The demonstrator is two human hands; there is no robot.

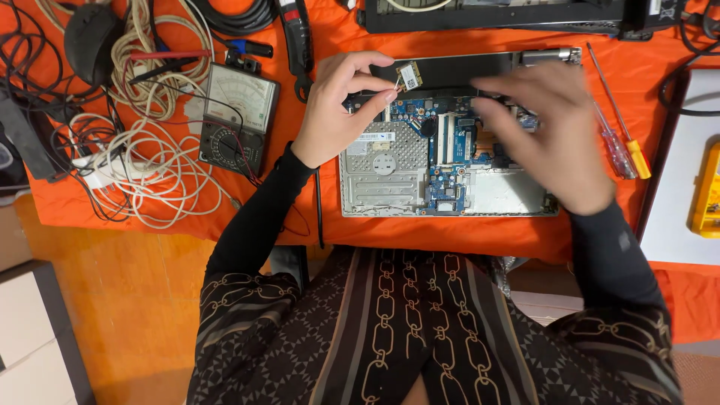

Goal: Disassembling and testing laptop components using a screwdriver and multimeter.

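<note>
An opened laptop base (390,184) lies on the orange cloth with its blue circuit board (450,142) exposed. My left hand (337,105) pinches a small square card (409,76) with a white label, held just above the board's top edge; thin wires hang from the card. My right hand (555,131) hovers blurred over the right part of the board, fingers loosely spread, holding nothing I can see.
A black analog multimeter (238,116) sits left of the laptop, beside tangled white and black cables (142,150). Two screwdrivers (619,142) lie to the right. A second dark device (495,15) is at the top, a yellow tool (707,191) at the right edge.
</note>
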